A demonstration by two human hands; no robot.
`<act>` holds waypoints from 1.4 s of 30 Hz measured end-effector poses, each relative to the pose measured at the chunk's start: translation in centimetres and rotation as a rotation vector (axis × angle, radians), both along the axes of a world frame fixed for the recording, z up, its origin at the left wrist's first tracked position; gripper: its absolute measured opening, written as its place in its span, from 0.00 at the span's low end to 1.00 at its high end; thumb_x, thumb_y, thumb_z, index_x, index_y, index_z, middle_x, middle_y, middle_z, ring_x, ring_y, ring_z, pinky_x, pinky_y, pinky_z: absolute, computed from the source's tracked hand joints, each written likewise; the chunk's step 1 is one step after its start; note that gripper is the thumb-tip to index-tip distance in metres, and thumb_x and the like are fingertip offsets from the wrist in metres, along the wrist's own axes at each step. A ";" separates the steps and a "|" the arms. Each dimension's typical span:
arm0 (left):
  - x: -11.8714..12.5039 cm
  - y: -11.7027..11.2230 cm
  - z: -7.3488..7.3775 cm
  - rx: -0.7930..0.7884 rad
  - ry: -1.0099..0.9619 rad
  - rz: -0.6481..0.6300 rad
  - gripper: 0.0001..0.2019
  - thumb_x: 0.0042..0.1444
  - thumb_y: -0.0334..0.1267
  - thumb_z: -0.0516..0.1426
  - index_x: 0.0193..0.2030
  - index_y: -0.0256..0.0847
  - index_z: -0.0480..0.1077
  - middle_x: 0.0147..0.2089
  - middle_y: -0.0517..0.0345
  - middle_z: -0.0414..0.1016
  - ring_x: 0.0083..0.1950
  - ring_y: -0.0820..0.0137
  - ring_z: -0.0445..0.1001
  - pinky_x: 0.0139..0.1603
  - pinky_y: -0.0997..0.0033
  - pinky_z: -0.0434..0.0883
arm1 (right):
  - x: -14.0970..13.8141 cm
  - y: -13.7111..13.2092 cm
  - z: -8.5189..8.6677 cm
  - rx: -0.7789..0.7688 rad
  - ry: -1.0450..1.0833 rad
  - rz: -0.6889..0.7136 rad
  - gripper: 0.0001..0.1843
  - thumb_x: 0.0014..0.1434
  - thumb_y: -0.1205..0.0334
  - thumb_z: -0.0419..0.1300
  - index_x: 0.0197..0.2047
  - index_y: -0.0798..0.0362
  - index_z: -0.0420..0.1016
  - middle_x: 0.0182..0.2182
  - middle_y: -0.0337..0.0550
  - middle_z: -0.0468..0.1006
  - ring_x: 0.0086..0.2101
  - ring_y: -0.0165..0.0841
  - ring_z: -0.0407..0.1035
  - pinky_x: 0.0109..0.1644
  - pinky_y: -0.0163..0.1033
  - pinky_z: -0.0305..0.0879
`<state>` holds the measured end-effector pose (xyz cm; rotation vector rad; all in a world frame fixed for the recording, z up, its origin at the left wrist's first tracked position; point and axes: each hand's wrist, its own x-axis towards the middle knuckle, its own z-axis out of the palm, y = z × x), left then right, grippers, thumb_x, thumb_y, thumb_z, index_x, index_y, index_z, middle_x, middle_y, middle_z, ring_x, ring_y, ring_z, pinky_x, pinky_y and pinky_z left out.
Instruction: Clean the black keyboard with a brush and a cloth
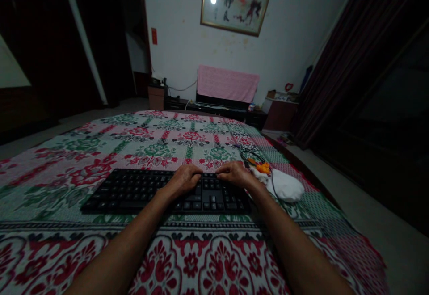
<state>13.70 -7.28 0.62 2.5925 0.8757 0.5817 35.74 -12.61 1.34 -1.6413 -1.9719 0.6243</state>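
Note:
A black full-size keyboard (pixel 134 187) lies flat on a patterned bedspread (pixel 157 149), its number pad to the right. My left hand (pixel 183 179) reaches over the keys to the far edge, closed there with the thumb on the near side and the other fingers partly hidden. Opposite it, my right hand (pixel 236 174) grips the same far edge above the number pad, fingertips pointing left. A short gap separates the two hands. Both forearms come in from the bottom of the view, the left one crossing over the keys.
Right of the keyboard lie a white cloth bundle (pixel 286 185), an orange item (pixel 263 168) and a dark cable (pixel 248 153). Beyond the bed stand a low cabinet with a pink towel (pixel 228 82) draped over a dark object, and a side cabinet (pixel 279 114). Dark curtains (pixel 321 62) hang at right.

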 end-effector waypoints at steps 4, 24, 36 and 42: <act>0.1 0.1 -0.7 0.016 -0.021 0.052 0.18 0.55 0.35 0.49 0.49 0.38 0.72 0.48 0.51 0.75 0.50 0.66 0.71 0.52 0.68 0.65 | -0.3 0.1 -0.1 -0.009 0.016 -0.044 0.10 0.48 0.65 0.57 0.31 0.55 0.80 0.24 0.37 0.78 0.25 0.27 0.67 0.26 0.29 0.56; 1.7 -1.4 -0.6 0.191 0.139 -0.105 0.18 0.60 0.38 0.46 0.55 0.47 0.66 0.51 0.54 0.71 0.51 0.66 0.69 0.52 0.62 0.64 | -0.5 -0.5 0.9 0.084 -0.079 0.034 0.12 0.51 0.67 0.55 0.33 0.56 0.80 0.25 0.36 0.77 0.27 0.27 0.66 0.29 0.29 0.56; 1.9 -1.5 -0.5 0.159 0.135 -0.093 0.18 0.59 0.38 0.46 0.54 0.49 0.68 0.47 0.55 0.72 0.49 0.67 0.69 0.52 0.64 0.64 | -1.3 -0.5 0.6 0.088 -0.114 -0.082 0.10 0.49 0.69 0.56 0.29 0.57 0.79 0.23 0.39 0.77 0.24 0.26 0.65 0.27 0.29 0.55; 1.9 -1.7 -0.3 0.160 0.127 -0.087 0.18 0.59 0.37 0.46 0.54 0.47 0.68 0.48 0.55 0.73 0.49 0.66 0.70 0.52 0.62 0.65 | -1.0 -0.4 0.6 0.120 -0.095 -0.012 0.10 0.51 0.67 0.55 0.24 0.56 0.77 0.21 0.36 0.73 0.24 0.26 0.63 0.28 0.29 0.55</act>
